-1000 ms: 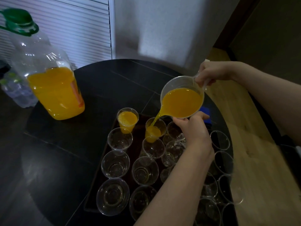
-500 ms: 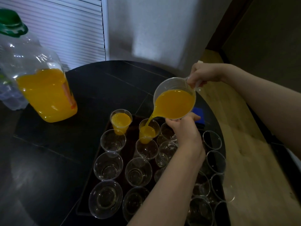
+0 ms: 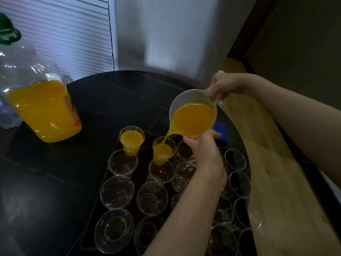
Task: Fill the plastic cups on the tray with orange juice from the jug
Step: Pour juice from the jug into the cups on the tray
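A clear plastic jug (image 3: 182, 100) of orange juice is tilted over the back of the dark tray (image 3: 143, 163). A thin stream runs from its spout into the second back-row cup (image 3: 163, 151), which is about half full. My right hand (image 3: 227, 85) grips the jug's handle. Under the jug, my left hand (image 3: 203, 151) has its fingers against the base. The cup to the left (image 3: 132, 140) is nearly full. Several empty clear cups (image 3: 117, 194) fill the remaining rows; my left forearm hides some.
A large clear bottle (image 3: 44, 111) with a green cap, part full of juice, stands at the left on the round black table (image 3: 110, 100). A blue object (image 3: 220, 133) lies behind the jug. More empty cups (image 3: 235, 159) line the table's right edge, beside a wooden surface (image 3: 267, 154).
The juice in the second cup has risen while the pour continues. Both hands keep their hold on the jug. The view has shifted slightly to the right.
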